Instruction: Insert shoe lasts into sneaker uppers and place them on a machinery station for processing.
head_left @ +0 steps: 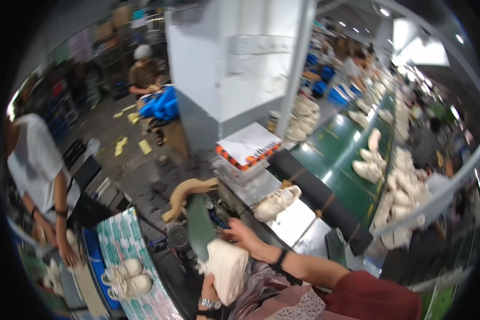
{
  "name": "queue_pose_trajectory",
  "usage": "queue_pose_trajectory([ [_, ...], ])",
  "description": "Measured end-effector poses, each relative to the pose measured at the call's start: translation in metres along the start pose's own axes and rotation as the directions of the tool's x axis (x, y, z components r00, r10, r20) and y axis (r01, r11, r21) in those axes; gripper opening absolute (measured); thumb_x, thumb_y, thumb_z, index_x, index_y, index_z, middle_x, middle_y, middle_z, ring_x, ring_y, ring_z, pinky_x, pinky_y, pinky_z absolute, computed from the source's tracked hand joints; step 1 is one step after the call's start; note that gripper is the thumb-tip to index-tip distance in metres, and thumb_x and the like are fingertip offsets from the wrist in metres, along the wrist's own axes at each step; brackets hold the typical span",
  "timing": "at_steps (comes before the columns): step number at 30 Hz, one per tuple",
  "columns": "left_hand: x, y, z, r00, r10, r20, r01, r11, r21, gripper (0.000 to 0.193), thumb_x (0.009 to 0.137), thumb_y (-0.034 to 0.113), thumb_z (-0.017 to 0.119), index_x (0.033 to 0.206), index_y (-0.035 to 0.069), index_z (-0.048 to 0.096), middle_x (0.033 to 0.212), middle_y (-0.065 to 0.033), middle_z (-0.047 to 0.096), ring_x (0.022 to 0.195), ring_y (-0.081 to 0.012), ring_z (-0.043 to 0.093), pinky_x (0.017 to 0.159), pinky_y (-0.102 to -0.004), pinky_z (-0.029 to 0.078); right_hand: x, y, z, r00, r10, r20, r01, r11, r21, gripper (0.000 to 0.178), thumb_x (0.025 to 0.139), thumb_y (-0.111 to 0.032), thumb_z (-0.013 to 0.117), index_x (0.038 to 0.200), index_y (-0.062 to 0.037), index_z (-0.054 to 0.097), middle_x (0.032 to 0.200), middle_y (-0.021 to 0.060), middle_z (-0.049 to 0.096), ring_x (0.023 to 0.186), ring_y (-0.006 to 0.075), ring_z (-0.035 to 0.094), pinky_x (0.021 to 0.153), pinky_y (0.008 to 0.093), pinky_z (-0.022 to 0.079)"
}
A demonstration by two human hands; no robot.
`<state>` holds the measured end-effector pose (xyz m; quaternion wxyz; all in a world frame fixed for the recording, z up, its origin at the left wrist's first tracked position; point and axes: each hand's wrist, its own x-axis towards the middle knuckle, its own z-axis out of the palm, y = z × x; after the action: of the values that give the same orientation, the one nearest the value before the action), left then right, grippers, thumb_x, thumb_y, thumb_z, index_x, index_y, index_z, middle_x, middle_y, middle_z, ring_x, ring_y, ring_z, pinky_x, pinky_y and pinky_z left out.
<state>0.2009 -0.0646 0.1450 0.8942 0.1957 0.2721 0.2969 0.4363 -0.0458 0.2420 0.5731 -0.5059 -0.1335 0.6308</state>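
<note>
Left hand (pixel 208 289): closed around the lower end of one cream shoe (pixel 227 270), held tilted below a green panel (pixel 199 226). Right hand (pixel 242 235): empty, fingers parted, near the shoe. Item judged light, firm-soled, softer above, hardly fragile; best gripped by the sole's sides. Finish: pale, plain, detail blurred.

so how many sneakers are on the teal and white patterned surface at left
2: one cream sneaker on the farther side, the other cream sneaker beside it, nearer the wearer. None looks hidden.
</note>
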Motion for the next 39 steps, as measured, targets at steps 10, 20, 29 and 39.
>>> queue_pose_trajectory([
  [10,-0.036,-0.021,-0.009,0.980,0.005,-0.197,0.113,0.805,0.582,0.078,0.069,-0.002,0.074,0.140,-0.006,0.043,0.133,-0.0177,0.058,0.124,-0.0286,0.057,0.109,-0.0406,0.040,0.014,-0.002,0.025,0.917,-0.091,0.389,0.094,0.996,0.013,0.115,0.082,-0.035,0.076,0.161,-0.0126,-0.003,0.161,0.0158,0.020,0.146,0.0295,0.028,0.118,0.0412,0.026],
  [20,0.173,-0.099,0.136,0.941,-0.044,0.336,-0.325,0.162,0.932,0.100,0.069,0.014,0.091,0.148,-0.001,0.032,0.121,-0.0141,0.062,0.114,-0.0246,0.059,0.097,-0.0363,0.051,-0.175,-0.043,-0.256,0.647,-0.675,-0.355,0.189,0.592,-0.783,0.103,0.070,-0.017,0.073,0.155,0.0004,0.020,0.127,0.0277,0.059,0.114,0.0376,0.064,0.099,0.0382,0.049],
  [29,0.327,-0.169,0.241,0.958,-0.213,0.189,-0.285,-0.744,0.604,0.132,0.059,0.048,0.090,0.155,-0.005,0.017,0.094,-0.0225,0.072,0.086,-0.0380,0.071,0.077,-0.0437,0.057,-0.259,0.080,-0.416,0.363,-0.732,-0.576,-0.219,0.534,-0.817,0.093,0.075,-0.019,0.079,0.150,-0.0016,0.028,0.125,0.0274,0.058,0.112,0.0454,0.058,0.094,0.0477,0.048],
  [39,0.324,-0.161,0.271,0.771,-0.517,0.371,-0.622,-0.486,0.614,0.073,0.057,0.042,0.092,0.110,-0.001,0.067,0.103,-0.0208,0.072,0.096,-0.0398,0.068,0.084,-0.0475,0.053,-0.183,0.083,-0.375,0.309,-0.721,-0.621,-0.323,0.535,-0.781,0.087,0.059,-0.033,0.087,0.132,-0.0028,0.048,0.127,0.0169,0.054,0.119,0.0353,0.052,0.100,0.0491,0.041],
])
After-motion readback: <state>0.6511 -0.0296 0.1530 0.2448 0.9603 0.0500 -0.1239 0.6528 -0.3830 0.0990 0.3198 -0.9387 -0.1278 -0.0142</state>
